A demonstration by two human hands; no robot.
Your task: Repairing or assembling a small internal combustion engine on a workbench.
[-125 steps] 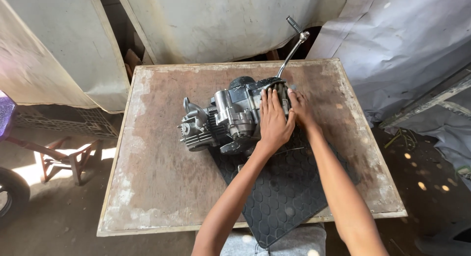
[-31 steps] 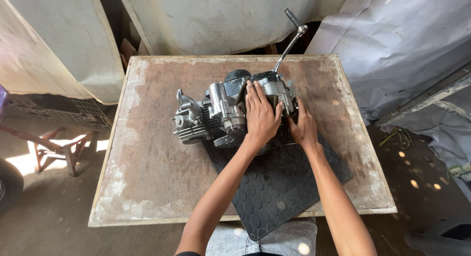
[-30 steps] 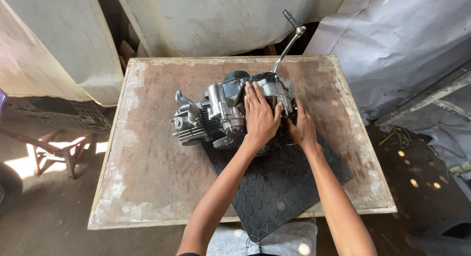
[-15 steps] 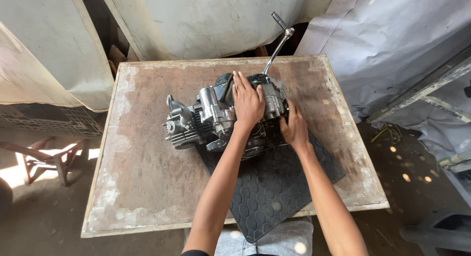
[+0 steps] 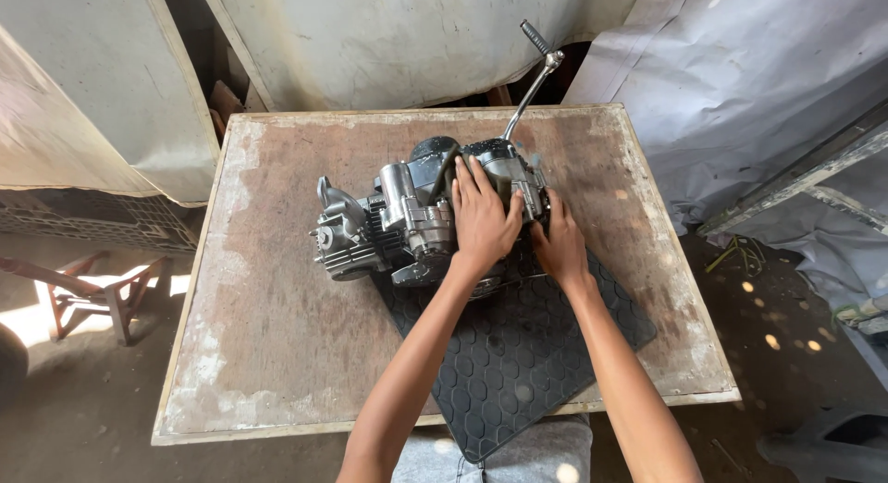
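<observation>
A small motorcycle engine (image 5: 407, 219), grey metal with a finned cylinder at its left end, sits near the middle of a worn wooden table (image 5: 268, 353). Its near right part rests on the far edge of a black rubber mat (image 5: 518, 353) with a hexagon pattern, which lies askew and overhangs the table's near edge. A long kick lever (image 5: 529, 90) rises from the engine's far right side, slanting up and to the right.

The left hand (image 5: 481, 219) lies flat on top of the engine's right half, fingers (image 5: 467, 173) spread and stretched toward the far side, the thumb out to the right against the casing. The palm covers the casing; the fingers press on it rather than curl round anything, so the hand is open and bears down on the metal. The engine's cylinder and left end lie clear to the left of these fingers.

The right hand (image 5: 558, 247) is just to the right, set against the engine's near right side where the casing meets the mat. Its fingers point to the far side and tuck in against the cover; their tips are hidden behind the casing, and I cannot tell whether they grip an edge or only push on it. The two hands are close together, the thumb of the left near the right hand's fingers.

Pale sheeting (image 5: 416, 39) hangs beyond the table's far edge.
</observation>
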